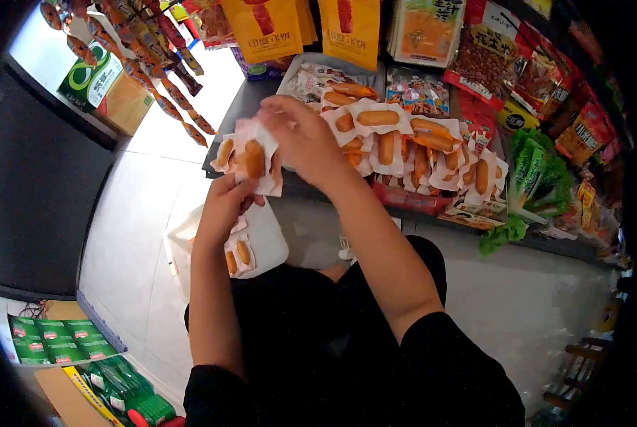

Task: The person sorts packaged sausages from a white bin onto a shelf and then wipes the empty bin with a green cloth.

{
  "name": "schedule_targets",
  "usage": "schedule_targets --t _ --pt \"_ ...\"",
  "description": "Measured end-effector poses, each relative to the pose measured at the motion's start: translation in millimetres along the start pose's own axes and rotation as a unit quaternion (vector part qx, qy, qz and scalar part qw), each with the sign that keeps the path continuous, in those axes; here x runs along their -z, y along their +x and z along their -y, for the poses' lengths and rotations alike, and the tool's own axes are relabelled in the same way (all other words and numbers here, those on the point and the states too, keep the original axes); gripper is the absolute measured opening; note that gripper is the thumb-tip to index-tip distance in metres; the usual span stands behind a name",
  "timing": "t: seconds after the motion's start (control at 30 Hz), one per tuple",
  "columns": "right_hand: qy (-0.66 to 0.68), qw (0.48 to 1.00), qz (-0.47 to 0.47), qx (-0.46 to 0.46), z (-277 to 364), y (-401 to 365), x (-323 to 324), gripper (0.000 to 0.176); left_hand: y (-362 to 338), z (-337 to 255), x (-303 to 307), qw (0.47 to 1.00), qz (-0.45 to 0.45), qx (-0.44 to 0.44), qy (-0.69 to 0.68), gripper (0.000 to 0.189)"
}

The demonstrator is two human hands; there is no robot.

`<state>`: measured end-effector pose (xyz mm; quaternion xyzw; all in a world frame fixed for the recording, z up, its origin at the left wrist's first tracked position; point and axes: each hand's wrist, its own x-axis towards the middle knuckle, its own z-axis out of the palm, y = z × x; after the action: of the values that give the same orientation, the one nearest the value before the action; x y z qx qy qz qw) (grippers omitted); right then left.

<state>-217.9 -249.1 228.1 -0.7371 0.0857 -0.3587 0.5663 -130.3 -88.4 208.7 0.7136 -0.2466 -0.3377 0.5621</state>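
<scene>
My left hand (227, 203) pinches the lower edge of a packaged sausage (254, 159), a brown sausage on white and pinkish wrapping. At the top of the same package my right hand (301, 139) has its fingers curled round the wrapping; they are slightly blurred. Just behind, another packaged sausage (224, 152) shows at the left. Below my left hand a white plastic tub (272, 245) holds a few packaged sausages (242, 252). Right of my right hand, several similar packaged sausages (386, 148) lie heaped on the display shelf.
Yellow snack bags (272, 28) and red snack bags (486, 50) line the shelf's back. Leafy green packages (535, 171) lie at its right. Strips of small packets (158, 92) hang at upper left. Cartons of green goods (123, 384) stand lower left.
</scene>
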Motion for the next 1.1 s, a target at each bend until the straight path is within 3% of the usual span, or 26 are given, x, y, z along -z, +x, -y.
schedule_targets --t 0.07,0.13,0.17,0.23,0.27,0.33,0.37,0.43,0.57,0.67,0.73,0.83,0.97,1.1 --pt "0.074 0.996 -0.044 -0.01 -3 8 14 0.041 11 -17 -14 1.0 -0.005 -0.008 0.005 0.013" --pt "0.047 0.996 -0.077 0.001 -8 16 25 0.039 23 -30 -25 1.0 -0.005 0.008 0.021 0.012" --pt "-0.026 0.992 -0.116 0.049 -12 21 29 0.039 29 -34 -34 0.999 -0.044 -0.002 0.006 0.013" --pt "-0.15 0.967 -0.158 0.133 -16 26 38 0.041 51 -29 -36 0.999 -0.032 -0.003 0.009 0.013" --pt "-0.148 0.967 -0.159 0.133 -16 28 40 0.041 61 -29 -36 1.0 -0.021 -0.006 0.01 0.014" --pt "-0.265 0.944 -0.136 0.138 -18 30 41 0.035 74 -32 -40 1.0 -0.012 0.007 0.01 0.015" --pt "-0.266 0.945 -0.137 0.136 -20 31 40 0.035 79 -33 -44 0.998 -0.031 -0.005 0.052 0.017" --pt "-0.402 0.897 -0.103 0.155 -23 30 36 0.029 93 -26 -46 0.99 -0.039 -0.074 0.115 0.026" --pt "-0.431 0.89 -0.077 0.123 -43 31 24 0.025 118 -5 -48 0.99 -0.022 -0.128 0.046 0.031" --pt "-0.416 0.902 -0.062 0.094 -46 29 22 0.024 117 -7 -47 0.985 -0.03 -0.101 0.14 0.033" --pt "-0.487 0.868 -0.076 0.059 -40 28 23 0.023 113 -9 -47 0.974 -0.056 -0.125 0.182 0.034" --pt "-0.495 0.867 -0.043 0.013 -33 27 26 0.024 111 -7 -45 0.96 -0.095 -0.116 0.235 0.036" --pt "-0.5 0.865 -0.037 0.013 -37 25 22 0.026 101 -9 -46 0.964 -0.123 -0.11 0.211 0.038" --pt "-0.514 0.855 -0.06 0.029 -38 25 18 0.029 97 -12 -40 0.965 -0.095 -0.098 0.226 0.041"
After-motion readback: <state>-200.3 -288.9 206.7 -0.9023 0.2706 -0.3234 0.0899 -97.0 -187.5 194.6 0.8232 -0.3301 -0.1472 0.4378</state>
